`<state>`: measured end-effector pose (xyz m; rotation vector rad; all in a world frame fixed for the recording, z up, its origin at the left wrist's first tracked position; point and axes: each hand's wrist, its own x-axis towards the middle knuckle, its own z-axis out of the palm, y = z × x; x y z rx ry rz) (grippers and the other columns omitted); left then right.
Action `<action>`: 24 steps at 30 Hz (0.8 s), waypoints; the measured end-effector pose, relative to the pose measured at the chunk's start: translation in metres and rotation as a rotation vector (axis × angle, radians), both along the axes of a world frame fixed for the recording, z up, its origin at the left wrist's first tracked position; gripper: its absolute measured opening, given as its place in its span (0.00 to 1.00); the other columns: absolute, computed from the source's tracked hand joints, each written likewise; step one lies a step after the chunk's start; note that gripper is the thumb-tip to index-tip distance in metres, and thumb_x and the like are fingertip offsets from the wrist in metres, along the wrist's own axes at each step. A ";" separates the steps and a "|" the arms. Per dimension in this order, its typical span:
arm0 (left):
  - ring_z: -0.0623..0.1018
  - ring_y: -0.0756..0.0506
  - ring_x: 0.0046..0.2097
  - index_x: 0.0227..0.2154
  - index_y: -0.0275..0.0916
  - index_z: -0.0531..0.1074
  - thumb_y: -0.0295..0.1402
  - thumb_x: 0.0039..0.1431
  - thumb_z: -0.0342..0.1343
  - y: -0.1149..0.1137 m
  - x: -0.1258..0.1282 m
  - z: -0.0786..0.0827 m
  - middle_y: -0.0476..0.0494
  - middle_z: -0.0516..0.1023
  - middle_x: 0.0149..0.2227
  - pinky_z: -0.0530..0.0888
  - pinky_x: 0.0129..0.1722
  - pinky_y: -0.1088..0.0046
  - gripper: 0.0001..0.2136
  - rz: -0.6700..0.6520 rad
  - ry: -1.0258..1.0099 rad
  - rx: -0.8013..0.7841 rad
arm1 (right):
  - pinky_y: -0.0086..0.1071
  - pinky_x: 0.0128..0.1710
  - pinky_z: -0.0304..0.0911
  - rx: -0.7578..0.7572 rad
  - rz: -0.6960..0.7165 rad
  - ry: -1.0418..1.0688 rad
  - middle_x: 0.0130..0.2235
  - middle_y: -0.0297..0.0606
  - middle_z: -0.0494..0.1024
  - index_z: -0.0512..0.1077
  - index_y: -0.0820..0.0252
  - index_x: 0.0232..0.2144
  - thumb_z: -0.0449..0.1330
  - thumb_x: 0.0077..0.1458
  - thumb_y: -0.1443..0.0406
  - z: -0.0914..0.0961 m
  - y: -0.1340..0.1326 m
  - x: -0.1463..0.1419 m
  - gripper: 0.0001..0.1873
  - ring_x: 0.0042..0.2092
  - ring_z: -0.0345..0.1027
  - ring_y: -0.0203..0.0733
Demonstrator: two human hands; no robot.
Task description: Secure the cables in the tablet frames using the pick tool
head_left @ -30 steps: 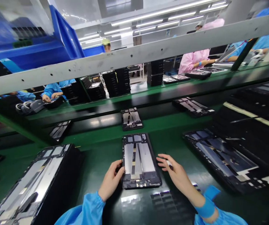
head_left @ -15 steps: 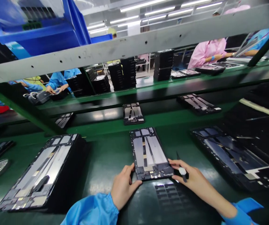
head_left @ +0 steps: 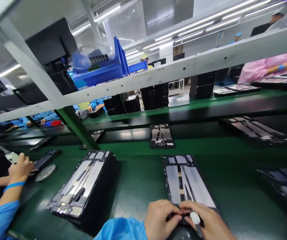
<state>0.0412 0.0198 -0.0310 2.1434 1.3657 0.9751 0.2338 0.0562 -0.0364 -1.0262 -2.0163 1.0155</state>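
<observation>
The tablet housing [head_left: 189,181] lies flat on the green conveyor belt [head_left: 243,200], with its near end under both sets of fingers and its far end well beyond the fingertips. Far to the left of the fingers, a co-worker's hand [head_left: 20,168], with a blue wristband [head_left: 13,186] just below it, closes around a white corded tool [head_left: 12,157]. That hand is just beside a dark tablet [head_left: 45,159] and near a round metal dish [head_left: 45,173]. Closer to the fingers, a second open tablet housing [head_left: 82,183] sits raised on a black block. The person's blue sleeve [head_left: 120,230] comes in at the bottom edge, leading to the left hand [head_left: 158,220], whose fingers are curled close together over the near end of the tablet housing; whether they grip it, I cannot tell. The right hand [head_left: 208,223] sits against the left, its bunched fingers pinching a white-handled tool [head_left: 195,218] with a dark shaft pointing down. Past the fingertips, a third housing [head_left: 161,136] lies farther along the belt, and well to the right of the fingers lies a dark tablet panel [head_left: 283,186].
</observation>
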 end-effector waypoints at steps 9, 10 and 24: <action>0.74 0.49 0.29 0.32 0.42 0.78 0.23 0.47 0.63 0.004 -0.003 -0.010 0.48 0.78 0.29 0.69 0.31 0.75 0.09 0.073 -0.003 -0.034 | 0.46 0.37 0.73 -0.052 -0.025 0.015 0.32 0.39 0.83 0.78 0.32 0.34 0.63 0.47 0.61 0.011 -0.002 -0.002 0.12 0.37 0.78 0.59; 0.74 0.49 0.30 0.31 0.42 0.78 0.23 0.47 0.63 0.004 -0.003 -0.008 0.48 0.77 0.29 0.69 0.32 0.75 0.09 0.083 0.015 -0.061 | 0.46 0.38 0.73 -0.056 -0.028 0.013 0.32 0.39 0.83 0.78 0.32 0.34 0.63 0.47 0.61 0.012 -0.002 -0.002 0.12 0.37 0.78 0.59; 0.73 0.53 0.33 0.29 0.41 0.78 0.26 0.45 0.69 0.000 -0.005 0.002 0.51 0.74 0.34 0.66 0.31 0.81 0.08 0.072 0.106 -0.347 | 0.34 0.44 0.67 -0.076 0.038 -0.163 0.35 0.36 0.83 0.76 0.52 0.41 0.56 0.50 0.68 0.004 -0.004 -0.003 0.15 0.43 0.76 0.48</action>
